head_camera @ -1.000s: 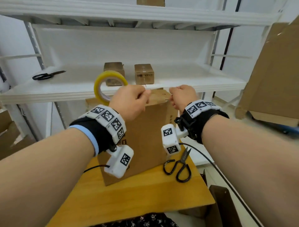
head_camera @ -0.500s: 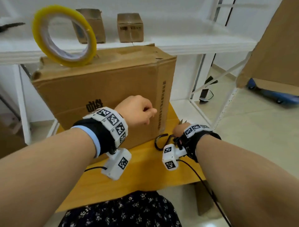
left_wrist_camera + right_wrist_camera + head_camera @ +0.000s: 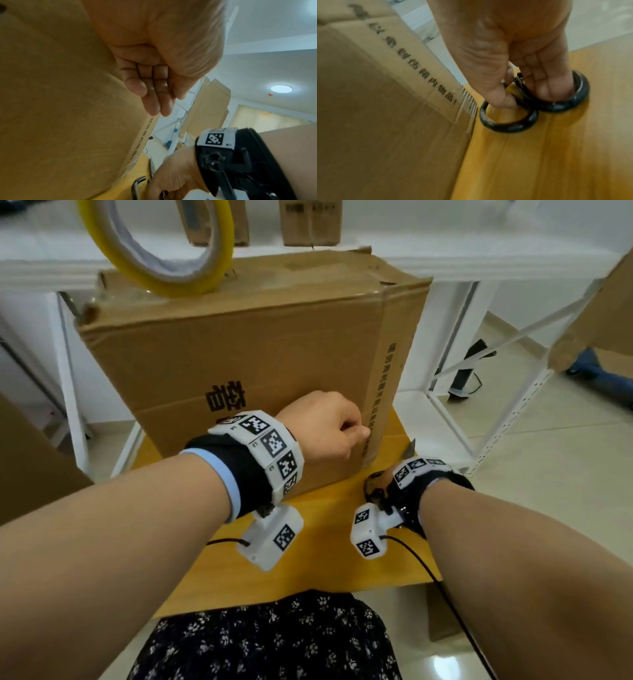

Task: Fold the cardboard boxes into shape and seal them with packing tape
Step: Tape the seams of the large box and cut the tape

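Observation:
A tall cardboard box stands on the wooden table with a yellow-rimmed roll of packing tape on its top left. My left hand is curled low against the box's front right edge. Its fingertips touch the cardboard, and a clear strip of tape seems to run up from the thumb. My right hand is down on the table beside the box's corner. It grips black scissors, thumb in one loop and fingers in the other. The blade tip shows past the wrist.
Two small sealed boxes sit on the white shelf behind. Flat cardboard leans at the right and at the left. Tiled floor and a white rack frame lie right of the table. A patterned lap is at the near edge.
Both hands have come down from the box top. The left slid down the front right edge. The right dropped to the table and took hold of the scissors.

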{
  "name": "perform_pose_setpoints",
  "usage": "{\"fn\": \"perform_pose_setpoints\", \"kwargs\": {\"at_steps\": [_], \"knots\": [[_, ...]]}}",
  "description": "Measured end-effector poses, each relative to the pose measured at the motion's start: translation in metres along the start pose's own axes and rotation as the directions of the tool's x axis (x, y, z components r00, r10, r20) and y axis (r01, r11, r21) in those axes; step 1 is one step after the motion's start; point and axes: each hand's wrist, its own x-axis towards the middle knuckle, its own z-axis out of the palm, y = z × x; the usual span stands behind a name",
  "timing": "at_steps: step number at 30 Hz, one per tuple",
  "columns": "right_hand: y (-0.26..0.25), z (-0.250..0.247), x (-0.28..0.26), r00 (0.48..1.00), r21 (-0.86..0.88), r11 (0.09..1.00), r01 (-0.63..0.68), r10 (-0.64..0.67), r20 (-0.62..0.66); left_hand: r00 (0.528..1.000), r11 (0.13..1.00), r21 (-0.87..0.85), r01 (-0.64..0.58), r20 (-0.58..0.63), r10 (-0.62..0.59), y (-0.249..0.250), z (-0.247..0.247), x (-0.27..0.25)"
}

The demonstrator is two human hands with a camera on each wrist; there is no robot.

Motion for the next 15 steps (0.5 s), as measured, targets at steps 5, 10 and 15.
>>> {"fn": "perform_pose_setpoints", "kwargs": {"at_steps": [5, 10, 15], "knots": [[0.015, -0.020, -0.002, 0.991, -0.038, 0.999, -0.020, 0.014, -0.134, 0.998, 1.000, -0.005, -0.018, -0.060, 0.018, 0.012, -0.028, -0.009], [0.021, -0.052, -0.026, 0.936, 0.147, 0.989, 0.013, 0.040, -0.350, 0.979, 0.999, 0.000, -0.034, -0.199, 0.033, 0.030, -0.077, -0.033], [0.004, -0.096, -0.084, 0.789, 0.459, 0.860, 0.220, 0.119, -0.602, 0.835, 0.999, 0.016, -0.032, -0.549, 0.036, 0.040, -0.127, -0.073]]}}
